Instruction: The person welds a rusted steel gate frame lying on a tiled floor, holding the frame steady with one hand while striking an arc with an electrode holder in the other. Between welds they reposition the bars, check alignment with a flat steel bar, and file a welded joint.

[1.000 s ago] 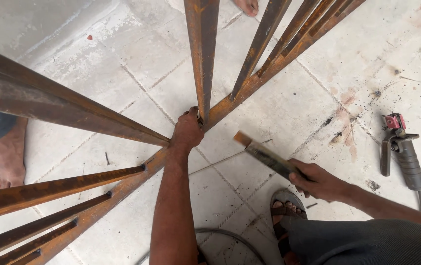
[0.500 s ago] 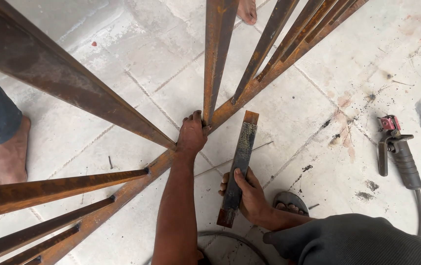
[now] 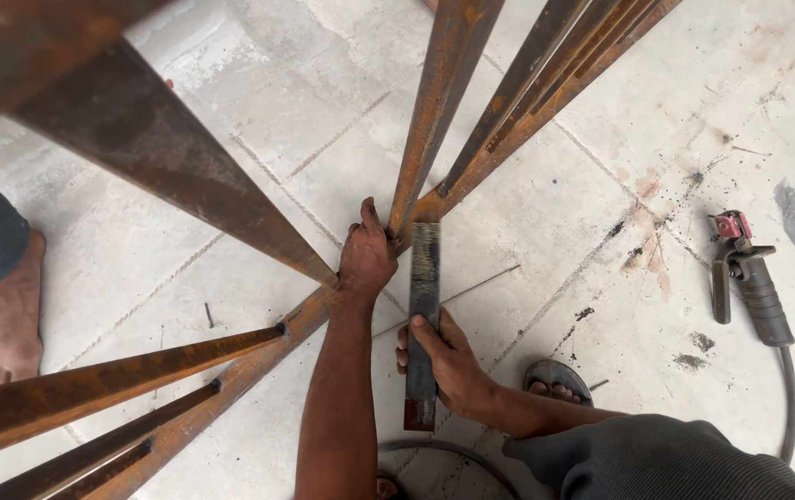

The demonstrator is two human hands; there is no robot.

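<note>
I see my left hand [image 3: 367,255] closed around the rusty steel frame [image 3: 231,375] where its long diagonal rail meets the upright bars; the fingers [image 3: 358,231] curl over the far side of that joint, so their tips are partly hidden. My right hand [image 3: 450,366] grips a short rusty flat bar [image 3: 423,306], thumb laid along its upper face and fingers wrapped beneath. The bar runs away from those fingers toward the joint, its far end touching the frame just beside my left fingers, its near end poking out behind my right palm.

On the thumb side of my left hand, several rusted bars fan out toward me, crowding that side. Beyond both sets of fingers more bars rise close together. To the outer side of my right fingers the tiled floor [image 3: 601,185] lies open, dotted with dark specks, and a thin welding rod [image 3: 481,282] lies just past the flat bar. Well apart on that side rests an electrode holder [image 3: 754,287] with its cable. A sandalled foot [image 3: 557,381] sits near my right wrist; another person's bare foot [image 3: 4,319] stands far off past my left arm.
</note>
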